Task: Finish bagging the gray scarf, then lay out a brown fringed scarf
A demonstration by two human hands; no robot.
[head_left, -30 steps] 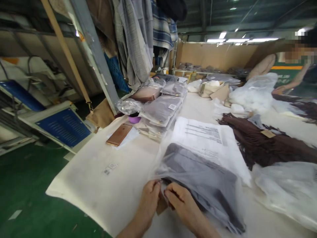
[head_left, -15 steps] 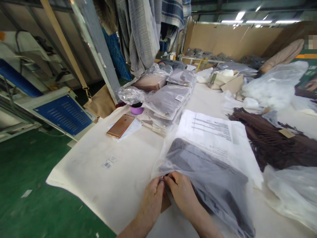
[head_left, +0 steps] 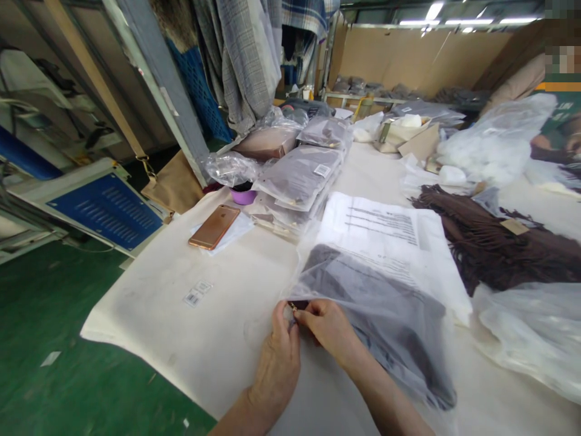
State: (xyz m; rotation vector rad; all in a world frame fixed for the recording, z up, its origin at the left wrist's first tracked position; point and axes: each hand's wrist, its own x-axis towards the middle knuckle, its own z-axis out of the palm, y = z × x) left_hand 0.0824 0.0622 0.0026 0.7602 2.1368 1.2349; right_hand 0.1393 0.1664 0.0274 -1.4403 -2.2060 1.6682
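Note:
A clear plastic bag with dark grey folded fabric inside lies on the pale table, partly over a stack of white printed bags. At the bag's left edge, my left hand and my right hand meet with fingers pinched. Between their fingertips is a small gold-coloured piece, with something dark just behind it. My right forearm lies across the bag's lower left side. What else the fingertips hold is too small to tell.
A phone rests on paper at the left, near barcode stickers and a purple container. Bagged garments are stacked behind. Brown fringed fabric and loose plastic lie right; a person's sleeve shows far right.
The brown tag-like piece below my hands is no longer visible, and the gold-coloured piece now shows between my fingertips. My left hand has turned more upright. The whole view has shifted slightly.

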